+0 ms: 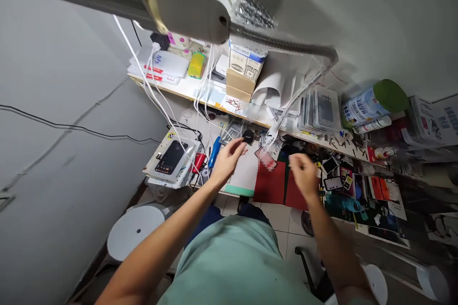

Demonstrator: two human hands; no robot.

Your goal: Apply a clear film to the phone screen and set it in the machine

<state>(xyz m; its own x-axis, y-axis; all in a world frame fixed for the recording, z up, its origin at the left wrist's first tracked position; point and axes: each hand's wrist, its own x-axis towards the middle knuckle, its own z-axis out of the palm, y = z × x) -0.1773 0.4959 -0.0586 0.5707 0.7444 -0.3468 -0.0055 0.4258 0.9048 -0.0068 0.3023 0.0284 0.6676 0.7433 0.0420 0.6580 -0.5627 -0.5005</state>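
red mat [270,186] is my landmark. my left hand [229,159] hovers just left of it, above the white mat [241,174], fingers loosely curled, thumb a little apart from them, so the grip is partly open. my right hand [303,174] is raised over the red mat's right part, fingers bent in and blurred; can't tell if the tips are pressed together or hold anything. the pinkish item [266,159], pixelated, sits at the red mat's far edge, between my hands. left of the mat: blue tool [214,151], red item [198,162], then dark phone [171,157] farther left. black round item [248,136] beyond its far left corner. right of it: white-screened phone [332,184] and teal item [352,204].
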